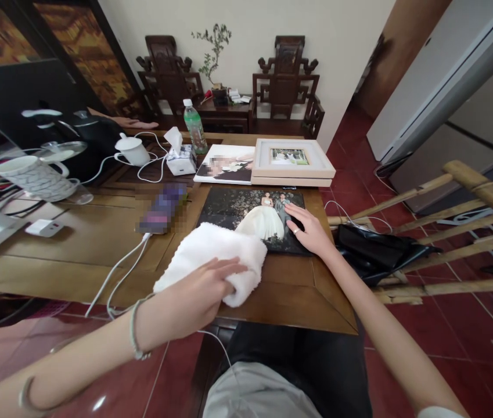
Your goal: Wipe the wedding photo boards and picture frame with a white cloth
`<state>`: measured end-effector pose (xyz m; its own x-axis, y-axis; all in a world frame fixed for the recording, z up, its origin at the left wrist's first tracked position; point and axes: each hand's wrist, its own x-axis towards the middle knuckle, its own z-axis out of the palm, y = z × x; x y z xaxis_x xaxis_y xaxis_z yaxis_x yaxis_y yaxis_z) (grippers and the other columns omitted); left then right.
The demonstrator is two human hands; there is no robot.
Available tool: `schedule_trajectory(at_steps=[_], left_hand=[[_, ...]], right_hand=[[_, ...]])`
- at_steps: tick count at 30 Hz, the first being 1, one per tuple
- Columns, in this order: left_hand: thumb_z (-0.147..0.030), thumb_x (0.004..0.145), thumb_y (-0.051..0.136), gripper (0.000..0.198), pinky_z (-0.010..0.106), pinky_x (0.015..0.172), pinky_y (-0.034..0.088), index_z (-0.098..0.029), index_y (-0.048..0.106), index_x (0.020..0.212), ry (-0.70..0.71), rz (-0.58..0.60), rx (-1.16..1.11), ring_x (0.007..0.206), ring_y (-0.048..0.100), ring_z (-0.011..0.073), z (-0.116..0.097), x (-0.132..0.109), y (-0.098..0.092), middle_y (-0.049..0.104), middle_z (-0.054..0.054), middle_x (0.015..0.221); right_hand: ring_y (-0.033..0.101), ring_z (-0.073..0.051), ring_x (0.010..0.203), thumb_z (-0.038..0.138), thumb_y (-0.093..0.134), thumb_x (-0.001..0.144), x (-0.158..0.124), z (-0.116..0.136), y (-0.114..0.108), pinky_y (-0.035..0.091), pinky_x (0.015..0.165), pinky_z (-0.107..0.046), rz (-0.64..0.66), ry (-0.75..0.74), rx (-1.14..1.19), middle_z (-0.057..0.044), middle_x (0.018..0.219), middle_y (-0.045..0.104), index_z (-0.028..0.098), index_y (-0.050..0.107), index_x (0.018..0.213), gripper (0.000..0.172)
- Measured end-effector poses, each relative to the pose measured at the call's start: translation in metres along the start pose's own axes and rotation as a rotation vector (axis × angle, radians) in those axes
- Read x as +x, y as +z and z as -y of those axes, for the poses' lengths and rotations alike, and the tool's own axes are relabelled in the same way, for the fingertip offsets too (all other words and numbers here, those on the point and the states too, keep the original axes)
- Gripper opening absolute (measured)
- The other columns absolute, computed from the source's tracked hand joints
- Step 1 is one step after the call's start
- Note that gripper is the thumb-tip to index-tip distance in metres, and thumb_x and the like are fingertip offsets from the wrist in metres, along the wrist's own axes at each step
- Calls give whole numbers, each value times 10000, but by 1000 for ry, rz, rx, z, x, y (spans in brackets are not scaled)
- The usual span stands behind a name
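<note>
On the tabletop (287,284), the dark photo panel (246,204) is lying ahead at twelve o'clock. At the panel's seven o'clock, the left hand (202,292) is pinching a fold of white cloth (211,247); the right hand (313,233) is spreading loosely over its three o'clock side. Wiping seems to be in hand; the next stroke is probably calling for a steady panel.
</note>
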<state>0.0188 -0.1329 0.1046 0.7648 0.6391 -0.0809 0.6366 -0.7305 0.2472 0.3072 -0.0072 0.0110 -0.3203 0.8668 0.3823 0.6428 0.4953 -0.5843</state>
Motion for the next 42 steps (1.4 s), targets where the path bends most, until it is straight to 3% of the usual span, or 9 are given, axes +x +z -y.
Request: schedule_trajectory(at_steps=[6,12,17,21,25,28,35,38,42], left_hand=[[51,702,423,313,266,921,499,-164,647,742,-25,-18,-71,1057,640,195,31,22,-21,660,60,1200],[-12,693,423,210,280,757,470,-168,536,611,4,-59,87,739,600,178,101,62,-41,635,61,786],[-49,677,437,174,285,742,434,-177,510,584,-26,-145,204,722,580,191,161,87,-44,611,60,719],[-59,683,423,176,305,749,453,-177,513,588,-67,-189,216,735,594,209,179,89,-40,622,77,717],[-52,715,398,199,333,889,473,-171,539,641,-56,-190,160,948,629,229,160,66,-29,686,114,1031],[-38,749,376,236,345,1005,449,-167,550,655,-69,-179,106,1128,598,222,126,35,-19,584,100,1334],[35,745,386,326,341,1166,325,-174,622,661,-62,-131,72,1387,386,195,41,-30,5,448,16,1487],[49,747,389,344,373,1202,268,-173,605,596,-19,-170,65,1403,360,210,28,-38,15,482,16,1461],[43,754,398,327,362,1187,298,-166,607,615,-23,-163,81,1392,376,218,35,-29,11,470,30,1470]], right_hand=[[452,-254,1343,293,483,911,0,0,-1,310,1134,-537,8,-7,-10,-113,1384,556,195,610,1287,408],[450,-254,1345,300,486,912,0,-2,-1,312,1130,-543,1,-9,-10,-113,1385,555,196,605,1290,410],[449,-254,1346,301,481,913,0,-2,-1,315,1131,-538,3,-18,-6,-120,1380,558,185,610,1285,411],[455,-255,1341,297,489,910,0,-1,-1,318,1128,-547,3,-11,-6,-104,1381,560,210,608,1289,407],[455,-253,1341,303,495,908,0,-2,0,315,1133,-543,-1,-3,3,-91,1384,560,225,611,1287,404],[454,-252,1341,306,493,909,0,-3,1,314,1136,-536,-6,-5,7,-89,1384,561,224,614,1284,402],[455,-252,1341,304,481,912,0,1,-1,323,1136,-521,-2,-14,-8,-108,1377,564,194,621,1274,404],[462,-254,1335,308,487,909,1,2,-1,320,1137,-521,-2,-8,-8,-109,1371,570,195,625,1269,402],[454,-249,1342,299,482,909,1,3,-2,318,1138,-518,1,-5,-9,-107,1382,560,195,618,1278,407]])
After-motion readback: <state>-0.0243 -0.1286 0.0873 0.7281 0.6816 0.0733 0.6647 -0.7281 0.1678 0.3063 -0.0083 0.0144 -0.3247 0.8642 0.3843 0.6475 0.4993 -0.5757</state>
